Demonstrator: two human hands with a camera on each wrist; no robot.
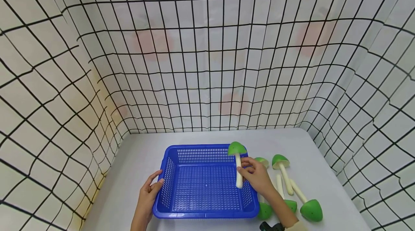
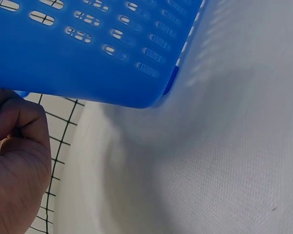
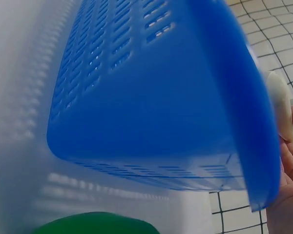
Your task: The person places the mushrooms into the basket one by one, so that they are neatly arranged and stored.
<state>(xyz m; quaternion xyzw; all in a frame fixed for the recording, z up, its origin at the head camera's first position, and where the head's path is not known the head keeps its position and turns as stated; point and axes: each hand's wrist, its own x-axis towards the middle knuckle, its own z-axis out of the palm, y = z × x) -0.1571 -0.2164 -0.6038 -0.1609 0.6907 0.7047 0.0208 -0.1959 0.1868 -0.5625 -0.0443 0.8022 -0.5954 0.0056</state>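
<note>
Four green-capped toy mushrooms point(image 1: 285, 184) lie on the white tabletop point(image 1: 139, 159) at about four o'clock; black-gridded white sheeting point(image 1: 207, 51) walls it round.

Blurred basket point(image 3: 156, 97) wall filling both wrist views; mushroom point(image 3: 278, 97) stem there perhaps edge-cropped.

Black-gridded white walls point(image 1: 207, 62), grey tabletop point(image 1: 324, 173)
</note>
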